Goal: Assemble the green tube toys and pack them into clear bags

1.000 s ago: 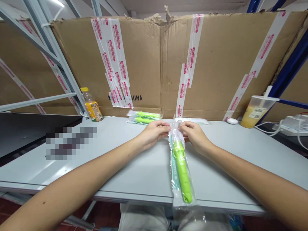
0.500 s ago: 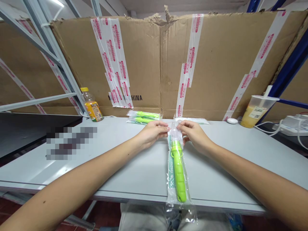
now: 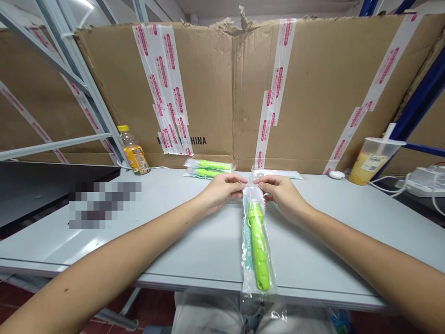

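A clear plastic bag (image 3: pixel 272 273) lies lengthwise on the table, its lower end hanging past the front edge. Inside it are a bright green light stick (image 3: pixel 257 241), with a ribbed handle and a clear top, and a teal printed card (image 3: pixel 248 246). My left hand (image 3: pixel 225 190) is closed, thumb and fingers pinching the left side of the bag's far end. On the right side of that same end, my right hand (image 3: pixel 278 190) pinches the plastic too. The fingertips are close together, and the exact state of the plastic between them is hard to see.
Two more bagged green light sticks (image 3: pixel 208 169) lie behind my left hand. A flat white packet (image 3: pixel 278 174) rests against the cardboard wall (image 3: pixel 208 93). An orange drink bottle (image 3: pixel 136 155) stands left; a plastic cup (image 3: pixel 370 162), white disc (image 3: pixel 336 175) and cables (image 3: pixel 392 188) are right.
Both hands keep hold of the bag's far end. My right fingertips have shifted slightly at the plastic, and the view has moved a little.
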`<state>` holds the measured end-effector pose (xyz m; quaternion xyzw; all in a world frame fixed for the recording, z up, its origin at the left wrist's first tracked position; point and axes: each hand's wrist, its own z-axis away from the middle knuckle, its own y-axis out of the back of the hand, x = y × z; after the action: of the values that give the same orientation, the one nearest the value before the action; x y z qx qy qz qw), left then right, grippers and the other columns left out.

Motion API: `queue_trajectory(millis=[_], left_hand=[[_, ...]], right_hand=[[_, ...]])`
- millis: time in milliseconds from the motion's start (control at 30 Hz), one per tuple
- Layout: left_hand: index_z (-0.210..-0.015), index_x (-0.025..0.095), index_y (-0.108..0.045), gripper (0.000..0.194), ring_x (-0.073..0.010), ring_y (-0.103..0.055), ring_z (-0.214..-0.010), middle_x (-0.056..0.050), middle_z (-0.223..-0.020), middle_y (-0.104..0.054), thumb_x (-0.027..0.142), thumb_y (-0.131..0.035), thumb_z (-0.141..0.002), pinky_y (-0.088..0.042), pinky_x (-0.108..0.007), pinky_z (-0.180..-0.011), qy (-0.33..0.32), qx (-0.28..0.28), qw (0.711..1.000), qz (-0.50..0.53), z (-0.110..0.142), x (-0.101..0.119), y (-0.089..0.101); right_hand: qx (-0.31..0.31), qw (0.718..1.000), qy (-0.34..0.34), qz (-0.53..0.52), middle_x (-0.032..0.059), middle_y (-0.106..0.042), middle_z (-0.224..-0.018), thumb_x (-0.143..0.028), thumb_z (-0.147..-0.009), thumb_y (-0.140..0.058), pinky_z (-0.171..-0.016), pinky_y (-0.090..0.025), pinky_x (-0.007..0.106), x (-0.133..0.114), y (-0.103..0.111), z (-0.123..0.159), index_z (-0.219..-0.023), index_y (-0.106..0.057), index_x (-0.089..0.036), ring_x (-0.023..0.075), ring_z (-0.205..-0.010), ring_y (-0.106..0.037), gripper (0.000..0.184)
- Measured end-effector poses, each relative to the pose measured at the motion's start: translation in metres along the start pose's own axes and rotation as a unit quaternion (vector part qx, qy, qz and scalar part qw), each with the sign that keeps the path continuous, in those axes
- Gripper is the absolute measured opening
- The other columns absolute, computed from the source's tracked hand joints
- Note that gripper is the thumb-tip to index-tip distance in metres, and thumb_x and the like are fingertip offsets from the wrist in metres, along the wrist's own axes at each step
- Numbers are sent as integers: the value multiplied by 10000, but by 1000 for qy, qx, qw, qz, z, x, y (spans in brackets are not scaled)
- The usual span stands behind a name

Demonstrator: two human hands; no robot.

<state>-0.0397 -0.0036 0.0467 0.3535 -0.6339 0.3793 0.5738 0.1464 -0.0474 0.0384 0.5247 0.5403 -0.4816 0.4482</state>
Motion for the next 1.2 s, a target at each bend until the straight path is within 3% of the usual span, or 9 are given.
queue_trajectory(millis=[400, 800, 1200], left_hand=[[-791, 133, -725, 93, -128, -643, -709, -31, -769, -690, 148, -777, -715, -536, -335, -793, -54, 17, 998, -4, -2, 2, 0], [-763, 153, -708, 45, -112, -611, -640, -2, -726, -658, 137, -720, -722, -539, -321, -726, -110, 22, 993, -36, -5, 2, 1], [-744, 169, -690, 65, -113, -589, -683, -7, -750, -641, 214, -731, -765, -512, -295, -729, -174, -4, 982, -70, -1, 6, 1]], right_hand=[[-1, 998, 17, -63, 17, -631, -673, -235, -669, -736, -517, -466, 315, 2, 3, -1, -802, -707, -188, 132, -540, -551, 144], [-9, 994, 72, -82, -1, -602, -643, -175, -645, -683, -528, -454, 311, 7, 4, -6, -630, -666, -203, 120, -531, -532, 36], [-20, 992, 102, -78, 25, -618, -790, -196, -633, -681, -689, -467, 316, 2, 2, -3, -581, -636, -207, 149, -757, -559, 69]])
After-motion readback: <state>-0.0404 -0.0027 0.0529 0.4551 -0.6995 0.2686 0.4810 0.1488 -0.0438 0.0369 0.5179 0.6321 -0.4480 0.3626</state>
